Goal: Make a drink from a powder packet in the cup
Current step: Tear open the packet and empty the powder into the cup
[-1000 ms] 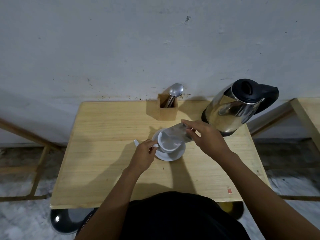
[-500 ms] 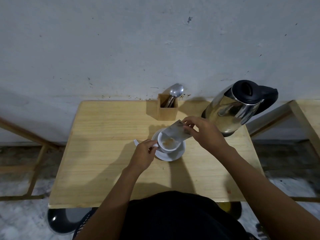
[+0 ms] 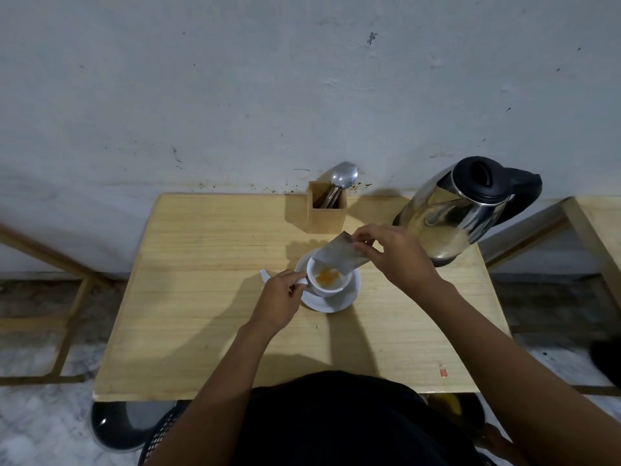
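Observation:
A white cup (image 3: 331, 289) stands on a white saucer (image 3: 339, 302) in the middle of the wooden table (image 3: 201, 297). Orange powder (image 3: 326, 276) lies in the bottom of the cup. My left hand (image 3: 280, 299) pinches the cup's handle on its left side. My right hand (image 3: 396, 255) holds a silvery powder packet (image 3: 339, 255) by its upper end, tilted with its open mouth down over the cup's far rim.
A steel electric kettle (image 3: 460, 210) with a black lid and handle stands at the back right, close to my right hand. A wooden holder (image 3: 327, 210) with spoons (image 3: 342, 178) sits at the back by the wall. A small white scrap (image 3: 264, 274) lies left of the saucer.
The packet has been raised and tipped steeper over the cup. Orange powder has appeared and grown in the cup. My left hand has stayed on the handle.

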`<state>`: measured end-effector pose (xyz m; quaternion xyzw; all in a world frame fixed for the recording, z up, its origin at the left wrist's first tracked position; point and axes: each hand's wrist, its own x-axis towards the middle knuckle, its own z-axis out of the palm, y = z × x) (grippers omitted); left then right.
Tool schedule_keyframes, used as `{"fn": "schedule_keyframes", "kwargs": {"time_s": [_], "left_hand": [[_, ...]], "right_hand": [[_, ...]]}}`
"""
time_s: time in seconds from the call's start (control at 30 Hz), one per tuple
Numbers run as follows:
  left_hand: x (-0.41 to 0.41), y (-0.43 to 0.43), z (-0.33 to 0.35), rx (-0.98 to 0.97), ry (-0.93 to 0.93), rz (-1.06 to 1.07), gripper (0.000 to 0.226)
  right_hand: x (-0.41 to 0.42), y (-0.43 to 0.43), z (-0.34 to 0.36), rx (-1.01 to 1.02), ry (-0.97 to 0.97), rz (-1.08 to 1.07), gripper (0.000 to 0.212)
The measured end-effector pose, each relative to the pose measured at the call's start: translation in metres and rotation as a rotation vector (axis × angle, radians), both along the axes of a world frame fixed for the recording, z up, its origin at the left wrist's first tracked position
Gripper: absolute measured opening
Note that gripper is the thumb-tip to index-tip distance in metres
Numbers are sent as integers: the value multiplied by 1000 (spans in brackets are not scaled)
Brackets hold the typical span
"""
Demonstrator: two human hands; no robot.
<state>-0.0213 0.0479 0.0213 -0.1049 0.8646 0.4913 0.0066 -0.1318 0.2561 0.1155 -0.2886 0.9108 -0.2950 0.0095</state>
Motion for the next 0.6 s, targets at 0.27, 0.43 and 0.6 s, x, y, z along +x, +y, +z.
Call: {"fn": "schedule_keyframes", "kwargs": {"time_s": [0.27, 0.43, 0.6], "left_hand": [[0, 0, 1, -15, 1, -2, 23], [-1, 0, 0, -19, -2, 3, 25], [-2, 0, 0, -24, -2, 5, 24]], "right_hand": [[-2, -3, 1, 20, 17, 20, 15], [-3, -6, 5, 30, 26, 48, 14], [-4, -8, 5, 17, 44, 44, 19]]}}
